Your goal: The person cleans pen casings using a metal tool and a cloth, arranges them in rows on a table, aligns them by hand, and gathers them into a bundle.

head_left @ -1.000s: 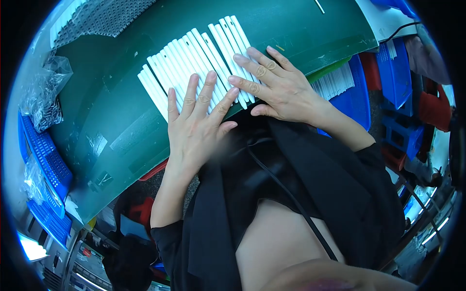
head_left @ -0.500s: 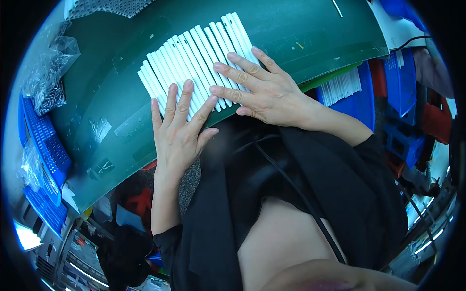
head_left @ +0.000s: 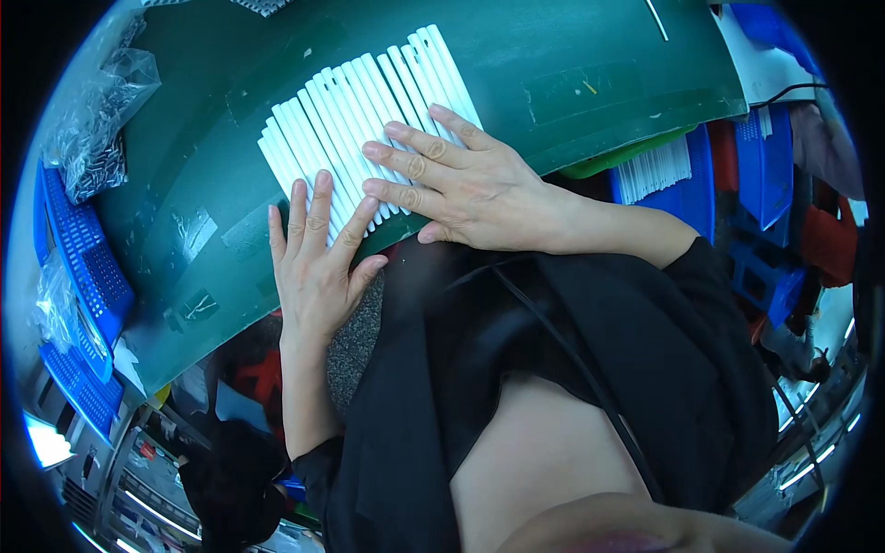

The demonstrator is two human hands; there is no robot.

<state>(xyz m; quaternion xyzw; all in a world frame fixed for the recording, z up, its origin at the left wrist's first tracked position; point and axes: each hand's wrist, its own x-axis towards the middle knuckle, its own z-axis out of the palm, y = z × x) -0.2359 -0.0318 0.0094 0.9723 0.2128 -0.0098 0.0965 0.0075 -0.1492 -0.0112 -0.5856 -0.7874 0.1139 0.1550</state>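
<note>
A row of slim white tubes (head_left: 359,101) lies side by side on the green table (head_left: 212,111), close to its front edge. Small dark slots show near the far ends of some of them. My left hand (head_left: 313,267) rests with fingers spread over the near ends at the row's left part. Across the right part lies my right hand (head_left: 470,184), its fingers stretched out flat over the tubes. The tip of its lowest finger comes close to my left index finger. The near ends under my fingers are partly hidden.
Clear plastic bags (head_left: 106,101) with small metal parts lie at the table's left side, by blue perforated baskets (head_left: 83,249). At the right, a blue bin (head_left: 687,184) holds several white tubes. A single thin rod (head_left: 656,18) lies at the far edge.
Both hands have shifted left and slightly toward my body over the row. The tubes sit closer together, with narrower gaps at the right part.
</note>
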